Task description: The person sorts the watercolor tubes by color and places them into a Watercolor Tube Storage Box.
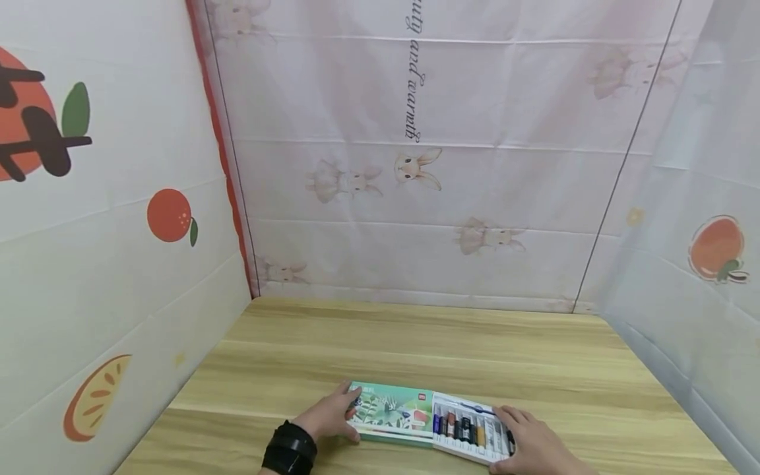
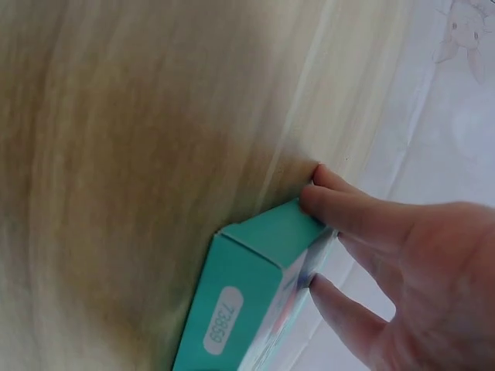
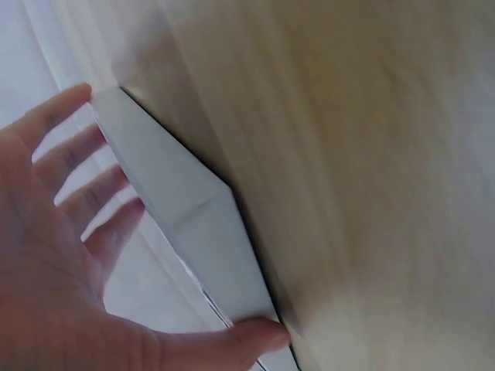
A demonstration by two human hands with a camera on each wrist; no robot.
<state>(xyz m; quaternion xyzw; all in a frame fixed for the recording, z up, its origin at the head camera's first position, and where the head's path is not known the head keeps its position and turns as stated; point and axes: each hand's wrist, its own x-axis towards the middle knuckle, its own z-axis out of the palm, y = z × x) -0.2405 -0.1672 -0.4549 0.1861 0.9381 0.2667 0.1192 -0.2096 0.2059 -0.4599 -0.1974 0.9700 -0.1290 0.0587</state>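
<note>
A flat green cardboard sleeve (image 1: 384, 410) with printed leaves lies on the table, and a white tray (image 1: 462, 452) sticks out of its right end. Small paint tubes (image 1: 458, 427) in purple, brown, black, ochre and white stand side by side in the tray. My left hand (image 1: 331, 414) grips the sleeve's left end, thumb on the near side and fingers at the far side. At the other end, my right hand (image 1: 530, 441) holds the tray's outer end across its width. The right wrist view shows the tray's plain white end wall (image 3: 205, 205) between thumb and fingers.
The wood-grain table (image 1: 427, 343) extends behind and beside the box. Printed cloth walls stand on three sides: left (image 1: 119, 284), back (image 1: 368, 251) and right (image 1: 671, 277). A black band (image 1: 289, 450) circles the left wrist.
</note>
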